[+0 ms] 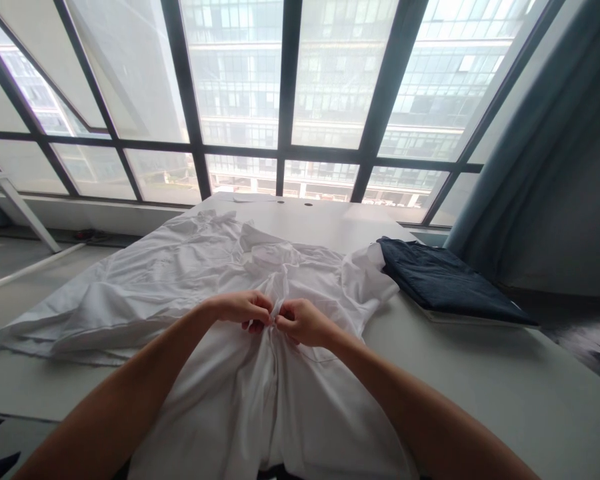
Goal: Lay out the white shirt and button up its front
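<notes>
A white shirt (315,393) lies collar away from me on the table, its lower part hanging toward me over the near edge. Along its front opening, my left hand (245,310) pinches the fabric edge between thumb and fingers. Right beside it, my right hand (304,322) grips the same strip of cloth, the fingertips of both hands almost touching. Whether a button sits between them is hidden by the fingers. The shirt's collar (270,257) is beyond my hands. More crumpled white fabric (130,280) spreads to the left.
Folded dark navy cloth (445,277) lies on a flat white item at the right of the white table (480,380). A blue-grey curtain (540,147) hangs at right. Large windows with dark frames (287,80) stand behind the table. A white metal frame (27,210) is at left.
</notes>
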